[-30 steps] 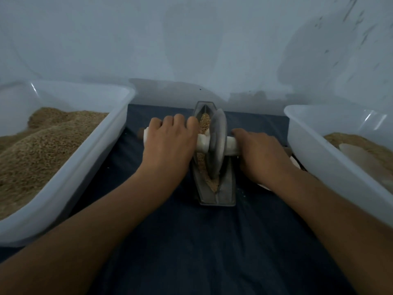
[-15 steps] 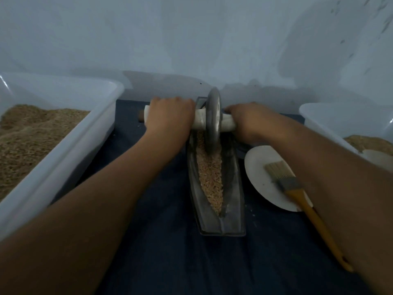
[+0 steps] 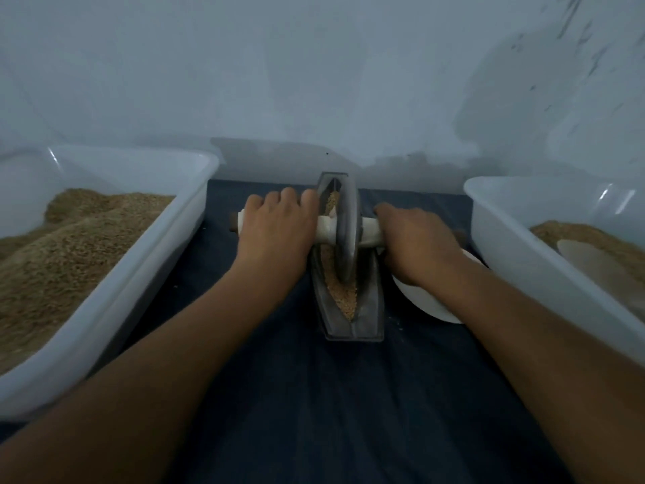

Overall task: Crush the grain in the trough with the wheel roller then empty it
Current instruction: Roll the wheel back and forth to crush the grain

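Metal made up both the narrow trough (image 3: 349, 309) and the disc of the wheel roller (image 3: 346, 232), which stood upright in the trough's channel about midway along it. Its pale axle handle crossed the trough. The left hand (image 3: 275, 235) curled over the handle on the trough's left side, and the right hand (image 3: 415, 242) gripped the stub on the right. Tan grain (image 3: 343, 295) lay in the channel nearer and farther than the disc. The roller looked heavy and stiff, so even downward pressure on both handle ends seemed the sound hold; the loose grain would likely spill if the trough were tipped fast. Left of the trough, a white tub (image 3: 167, 260) held a deep mound of grain. Right of it, a second white tub (image 3: 516, 253) held a shallower layer. A white plate (image 3: 429, 305) showed just right of the trough, under the right wrist.
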A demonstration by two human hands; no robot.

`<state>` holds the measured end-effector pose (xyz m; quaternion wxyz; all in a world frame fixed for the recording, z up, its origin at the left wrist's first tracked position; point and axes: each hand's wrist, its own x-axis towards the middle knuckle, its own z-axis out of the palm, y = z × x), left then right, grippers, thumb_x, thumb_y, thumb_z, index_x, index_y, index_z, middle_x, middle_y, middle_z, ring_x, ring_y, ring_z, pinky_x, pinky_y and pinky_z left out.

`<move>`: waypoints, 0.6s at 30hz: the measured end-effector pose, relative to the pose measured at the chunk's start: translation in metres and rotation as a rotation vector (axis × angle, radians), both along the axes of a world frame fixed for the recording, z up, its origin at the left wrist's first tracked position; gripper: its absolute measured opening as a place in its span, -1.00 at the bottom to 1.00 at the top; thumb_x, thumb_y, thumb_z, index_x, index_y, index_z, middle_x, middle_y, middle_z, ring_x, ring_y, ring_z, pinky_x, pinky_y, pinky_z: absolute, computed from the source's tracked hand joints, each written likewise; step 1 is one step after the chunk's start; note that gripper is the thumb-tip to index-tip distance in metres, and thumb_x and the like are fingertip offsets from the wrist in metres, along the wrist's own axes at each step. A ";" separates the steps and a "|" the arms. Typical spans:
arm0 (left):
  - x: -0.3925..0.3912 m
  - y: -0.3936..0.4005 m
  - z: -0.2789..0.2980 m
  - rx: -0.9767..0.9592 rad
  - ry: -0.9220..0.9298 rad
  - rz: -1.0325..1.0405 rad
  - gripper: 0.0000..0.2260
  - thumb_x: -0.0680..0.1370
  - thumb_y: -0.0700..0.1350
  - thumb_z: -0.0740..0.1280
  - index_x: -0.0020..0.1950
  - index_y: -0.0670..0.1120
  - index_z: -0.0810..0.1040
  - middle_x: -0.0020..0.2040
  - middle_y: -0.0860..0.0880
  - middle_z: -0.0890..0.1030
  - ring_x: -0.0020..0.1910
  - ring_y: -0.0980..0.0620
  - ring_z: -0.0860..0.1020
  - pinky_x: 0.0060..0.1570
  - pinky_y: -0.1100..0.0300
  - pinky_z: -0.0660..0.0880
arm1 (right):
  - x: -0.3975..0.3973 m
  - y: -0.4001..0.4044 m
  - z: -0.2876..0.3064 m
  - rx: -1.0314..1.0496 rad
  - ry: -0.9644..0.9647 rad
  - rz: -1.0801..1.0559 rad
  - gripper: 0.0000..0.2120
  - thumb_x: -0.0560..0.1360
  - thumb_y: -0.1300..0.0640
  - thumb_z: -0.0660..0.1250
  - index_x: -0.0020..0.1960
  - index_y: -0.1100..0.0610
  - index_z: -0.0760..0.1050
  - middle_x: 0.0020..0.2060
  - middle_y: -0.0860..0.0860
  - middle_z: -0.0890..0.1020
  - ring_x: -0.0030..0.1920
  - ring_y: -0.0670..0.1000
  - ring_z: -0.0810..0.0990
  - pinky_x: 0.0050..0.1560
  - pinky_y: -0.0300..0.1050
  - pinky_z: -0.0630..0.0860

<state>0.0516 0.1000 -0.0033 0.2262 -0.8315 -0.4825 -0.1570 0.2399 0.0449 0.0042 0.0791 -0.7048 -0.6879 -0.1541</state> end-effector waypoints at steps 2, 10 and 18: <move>-0.005 -0.015 0.001 0.008 0.007 0.000 -0.60 0.42 -0.14 0.42 0.14 -0.07 0.28 0.07 -0.09 0.48 0.04 -0.12 0.49 -0.01 0.03 0.32 | -0.004 -0.016 -0.002 0.021 -0.001 0.020 -0.71 0.47 0.19 0.36 0.16 0.16 0.41 -0.05 0.12 0.62 -0.08 0.18 0.59 -0.23 -0.07 0.28; -0.015 -0.040 0.006 0.053 0.025 -0.025 -0.61 0.42 -0.18 0.38 0.13 -0.07 0.26 0.05 -0.08 0.44 0.01 -0.09 0.45 -0.05 0.07 0.23 | -0.014 -0.046 -0.006 0.096 -0.025 -0.001 -0.68 0.51 0.21 0.32 0.25 0.15 0.43 0.01 0.10 0.61 -0.04 0.13 0.58 -0.19 -0.08 0.25; -0.004 0.007 -0.003 -0.002 -0.004 -0.010 -0.70 0.47 -0.21 0.37 -0.03 -0.04 0.24 -0.03 -0.06 0.51 -0.08 -0.08 0.53 -0.13 0.10 0.22 | -0.003 0.007 -0.001 0.000 -0.043 -0.022 -0.74 0.47 0.18 0.35 0.14 0.13 0.42 -0.07 0.11 0.62 -0.09 0.18 0.59 -0.24 -0.07 0.29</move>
